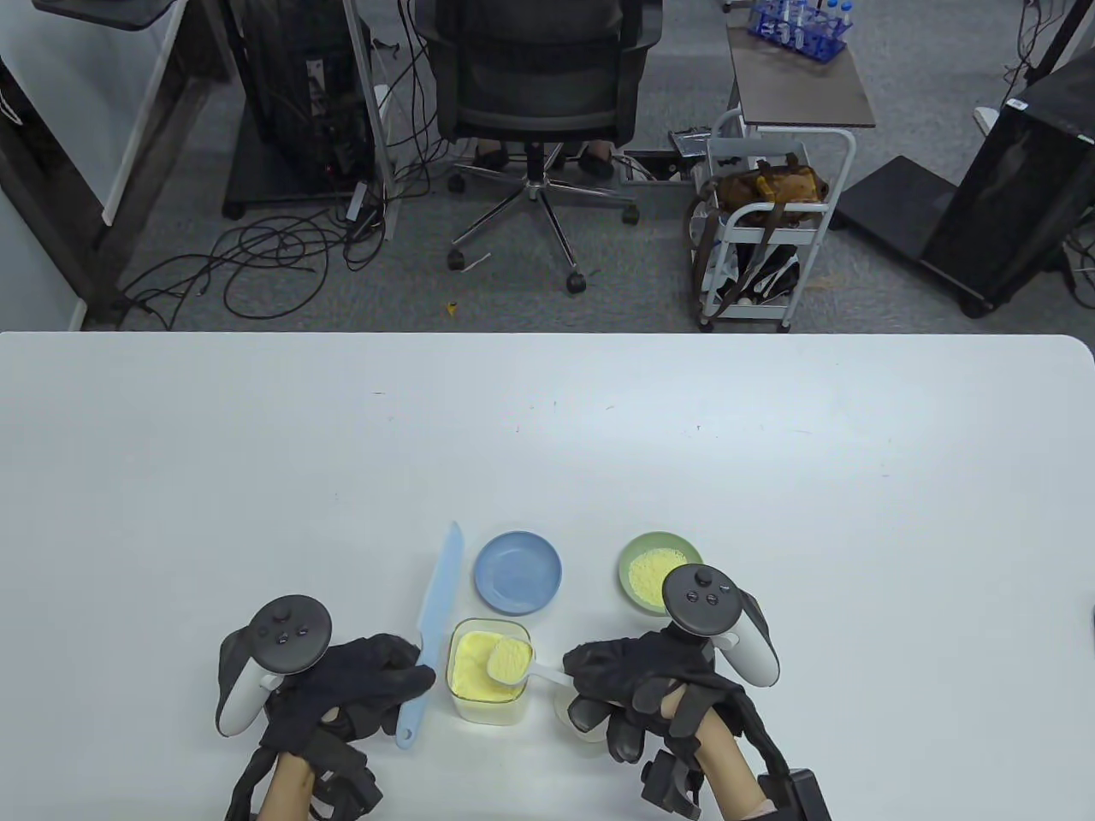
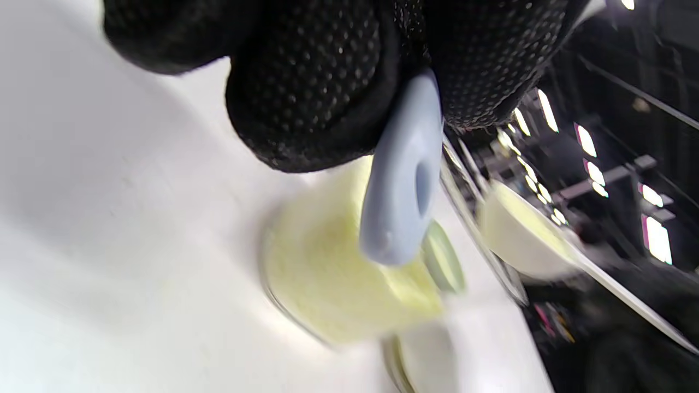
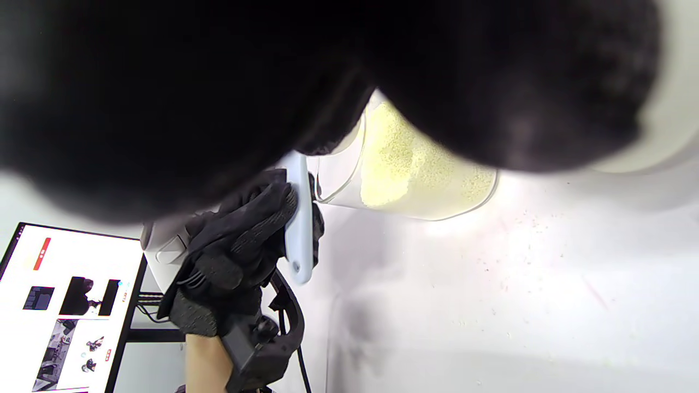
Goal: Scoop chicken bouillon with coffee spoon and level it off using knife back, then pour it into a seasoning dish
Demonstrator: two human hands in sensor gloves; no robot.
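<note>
A clear square container of yellow bouillon [image 1: 489, 672] stands near the table's front edge. Over it hangs a white coffee spoon [image 1: 511, 662], heaped with yellow powder; my right hand [image 1: 637, 684] grips its handle from the right. My left hand [image 1: 359, 684] grips the handle of a light blue knife [image 1: 430, 633], whose blade points away from me just left of the container. The knife's handle end [image 2: 401, 191] shows below my left fingers [image 2: 317, 93]. An empty blue dish [image 1: 518, 572] and a green dish [image 1: 659, 571] holding yellow powder lie behind the container.
A white round lid [image 1: 575, 710] lies partly hidden under my right hand. The white table [image 1: 547, 445] stretches far back and to both sides. Beyond its far edge stand an office chair [image 1: 535, 94], a white cart [image 1: 770, 231] and loose cables on the floor.
</note>
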